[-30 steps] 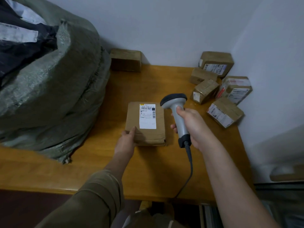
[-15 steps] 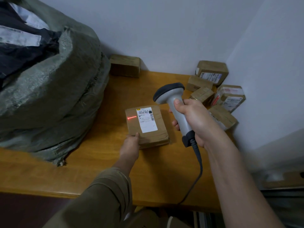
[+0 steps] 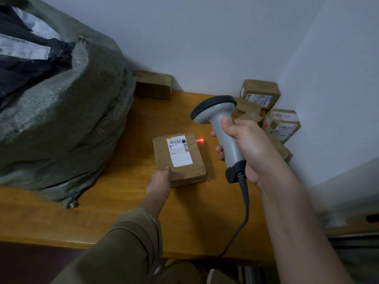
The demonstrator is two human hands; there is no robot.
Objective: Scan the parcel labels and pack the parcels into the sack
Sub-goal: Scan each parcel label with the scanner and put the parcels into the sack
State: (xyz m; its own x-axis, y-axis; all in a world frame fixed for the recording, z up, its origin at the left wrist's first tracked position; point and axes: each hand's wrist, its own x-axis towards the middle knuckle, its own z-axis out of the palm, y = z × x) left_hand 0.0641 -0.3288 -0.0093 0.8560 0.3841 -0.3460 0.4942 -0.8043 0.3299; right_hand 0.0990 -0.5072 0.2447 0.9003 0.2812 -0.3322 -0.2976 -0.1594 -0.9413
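Dim, flat indoor light, cool grey cast on walls. No clear source visible. Soft shadow under sack (image 3: 61, 124) onto tabletop (image 3: 127, 201), darker shadow at tabletop's near edge. Red scanner beam glows as small bright streak (image 3: 200, 140) just right of parcel (image 3: 180, 160). Label (image 3: 179, 150) brightest surface, text mostly unreadable. Wide-angle bending at edges; right forearm stretched. Slight softness overall, grain in dark areas.

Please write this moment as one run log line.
step: scanning | right hand: grips barcode scanner | left hand: holds labelled parcel on table | red beam: right of label
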